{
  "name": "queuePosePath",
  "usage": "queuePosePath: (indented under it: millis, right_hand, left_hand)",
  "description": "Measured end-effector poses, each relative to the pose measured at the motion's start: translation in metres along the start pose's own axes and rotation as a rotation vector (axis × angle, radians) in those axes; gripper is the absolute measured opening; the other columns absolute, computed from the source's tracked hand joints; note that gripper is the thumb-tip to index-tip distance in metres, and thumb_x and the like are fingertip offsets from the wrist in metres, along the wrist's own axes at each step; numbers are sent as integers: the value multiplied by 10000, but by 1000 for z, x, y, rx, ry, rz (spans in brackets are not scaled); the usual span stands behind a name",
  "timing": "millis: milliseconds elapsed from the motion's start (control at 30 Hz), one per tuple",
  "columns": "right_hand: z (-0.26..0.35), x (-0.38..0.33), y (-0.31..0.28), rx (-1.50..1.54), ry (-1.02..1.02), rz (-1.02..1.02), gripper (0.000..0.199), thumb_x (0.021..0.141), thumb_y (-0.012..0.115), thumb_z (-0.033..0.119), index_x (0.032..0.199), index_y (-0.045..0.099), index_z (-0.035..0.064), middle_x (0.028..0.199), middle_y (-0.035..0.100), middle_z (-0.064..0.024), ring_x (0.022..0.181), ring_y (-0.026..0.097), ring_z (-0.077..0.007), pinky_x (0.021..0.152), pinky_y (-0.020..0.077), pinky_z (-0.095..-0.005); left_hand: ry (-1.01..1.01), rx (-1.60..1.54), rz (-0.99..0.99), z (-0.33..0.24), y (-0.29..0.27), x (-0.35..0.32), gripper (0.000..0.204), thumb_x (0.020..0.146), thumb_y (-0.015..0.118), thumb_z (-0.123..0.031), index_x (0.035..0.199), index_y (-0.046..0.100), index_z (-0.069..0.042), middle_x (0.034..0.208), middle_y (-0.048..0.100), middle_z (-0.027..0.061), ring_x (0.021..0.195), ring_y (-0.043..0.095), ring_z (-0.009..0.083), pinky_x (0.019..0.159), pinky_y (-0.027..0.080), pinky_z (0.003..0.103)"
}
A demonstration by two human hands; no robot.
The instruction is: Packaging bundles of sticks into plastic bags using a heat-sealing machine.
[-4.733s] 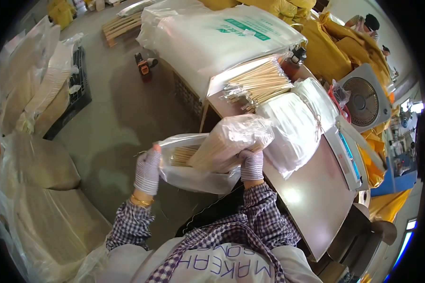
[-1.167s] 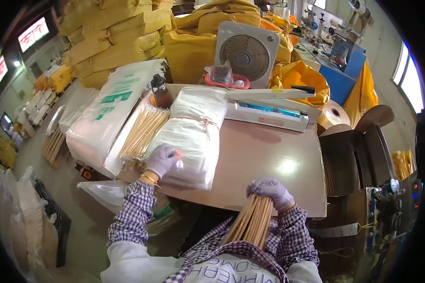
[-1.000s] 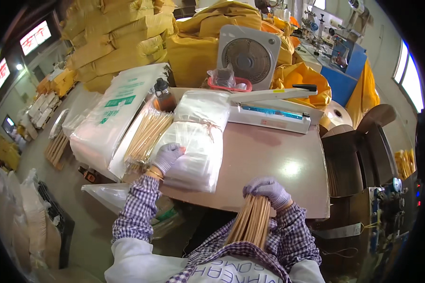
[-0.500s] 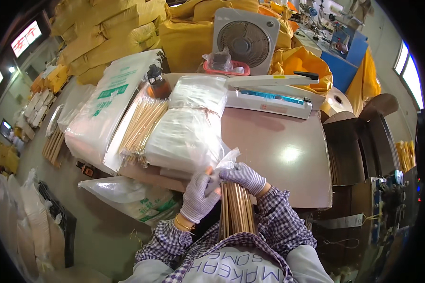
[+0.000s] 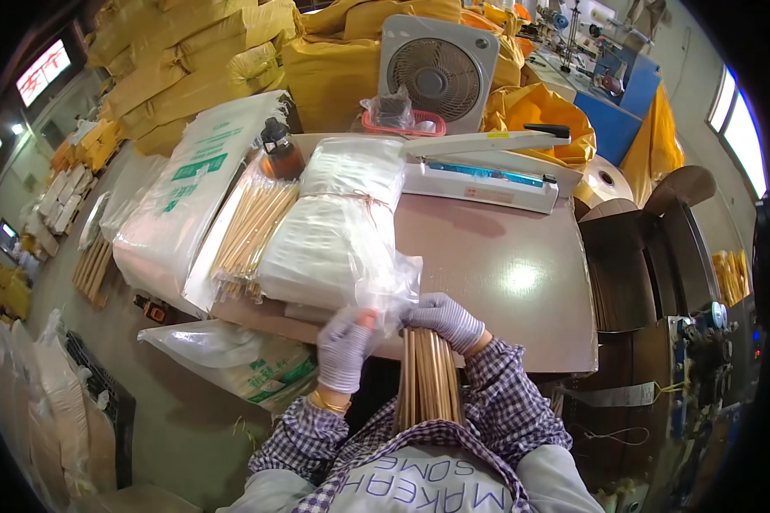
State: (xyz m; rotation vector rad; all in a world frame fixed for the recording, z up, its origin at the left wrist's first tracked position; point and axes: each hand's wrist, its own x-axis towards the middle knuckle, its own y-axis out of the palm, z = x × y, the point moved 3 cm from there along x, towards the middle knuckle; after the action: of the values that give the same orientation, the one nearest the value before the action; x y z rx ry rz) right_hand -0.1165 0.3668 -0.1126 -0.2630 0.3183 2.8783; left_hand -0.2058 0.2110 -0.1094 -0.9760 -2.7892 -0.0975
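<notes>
Brought left hand (image 5: 344, 342) from bag stack (image 5: 338, 231) to beside right hand (image 5: 445, 320), putting clear film (image 5: 395, 286) at the sticks' (image 5: 430, 376) near-upright top. Gripping sticks in right, apparently pinching film in left; cannot tell whether already sleeved. Far ahead of hands, basket (image 5: 440, 127) holding wrapped bundle (image 5: 391, 111).

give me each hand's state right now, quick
Left hand: at the clear plastic film; blurred, grip can't be told.
Right hand: closed on the stick bundle.
</notes>
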Motion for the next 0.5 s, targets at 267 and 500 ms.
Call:
queuePosePath:
  millis: [267,500]
  right_hand:
    - [22,-32,4,252,-406,414,236,811,612,210,867,615,-19,859,624,-111,821,587,-209,781,460,-322]
    - [-3,-18,-21,125,-350,-103,493,790,646,232,1192,469,9,1147,525,-90,1052,493,-182,921,387,-306]
  left_hand:
    - [-176,-302,-156,-14,6,18,113,866,606,-187,837,600,-77,597,464,-62,490,370,25,445,311,191]
    - [565,131,541,-40,55,-20,94,756,669,-40,847,647,-45,722,625,88,624,598,195,555,462,291]
